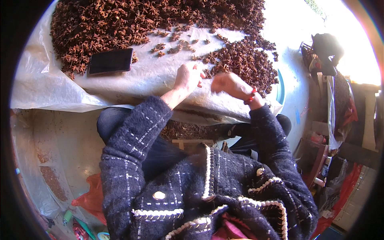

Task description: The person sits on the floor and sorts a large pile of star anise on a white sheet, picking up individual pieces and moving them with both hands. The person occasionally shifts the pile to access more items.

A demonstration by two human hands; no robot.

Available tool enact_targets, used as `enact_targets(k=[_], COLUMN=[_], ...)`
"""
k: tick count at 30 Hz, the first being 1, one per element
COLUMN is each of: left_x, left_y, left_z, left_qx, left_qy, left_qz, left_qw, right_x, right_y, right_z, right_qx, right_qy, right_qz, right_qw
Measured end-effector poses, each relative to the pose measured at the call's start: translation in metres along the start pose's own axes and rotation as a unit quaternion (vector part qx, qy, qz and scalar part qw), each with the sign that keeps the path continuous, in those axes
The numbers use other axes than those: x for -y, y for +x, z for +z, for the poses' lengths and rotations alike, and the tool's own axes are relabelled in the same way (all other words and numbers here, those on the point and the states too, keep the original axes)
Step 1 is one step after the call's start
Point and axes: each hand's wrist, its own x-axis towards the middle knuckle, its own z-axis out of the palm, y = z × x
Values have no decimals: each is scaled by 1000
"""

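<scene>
A large heap of dried star anise (105, 27) covers the back of a sheet-covered table (144, 78). Beside my right hand is a smaller star anise pile (240, 60), with several loose pods (177, 48) scattered between the two. My left hand (189, 75) is over the white sheet at the near edge of the smaller pile, its fingers curled; whether a pod is between them I cannot tell. My right hand (225, 84), with a red bracelet at the wrist, is blurred and bent inward just right of it, fingers hidden. A smartphone (110, 61) lies against the large heap, screen dark.
The table's near edge, draped in plastic sheeting (57, 90), runs above my knees. A light blue rim (281, 87) shows right of the smaller pile. At the right stand cluttered shelves (318, 150) and a dark object (327, 51). A red plastic bag (93, 195) lies low at the left.
</scene>
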Motion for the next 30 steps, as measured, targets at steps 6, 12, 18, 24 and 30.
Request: enact_targets(k=[6, 12, 18, 24, 30], left_x=[7, 15, -5, -19, -5], left_y=[19, 31, 27, 8, 12], left_z=[-2, -20, -23, -18, -16], left_qx=[40, -60, 57, 67, 84], left_qy=[128, 312, 29, 15, -80], left_qz=[14, 93, 63, 35, 27], left_qw=[991, 944, 996, 997, 993], right_x=[-8, -24, -15, -6, -1], right_y=[56, 94, 68, 56, 51], right_z=[-6, -14, -15, -4, 0], right_qx=[-231, -173, -115, -133, -132], right_qy=[-271, -245, 207, 285, 363], right_qz=[-88, -93, -55, -35, -48], right_qw=[930, 949, 970, 949, 921])
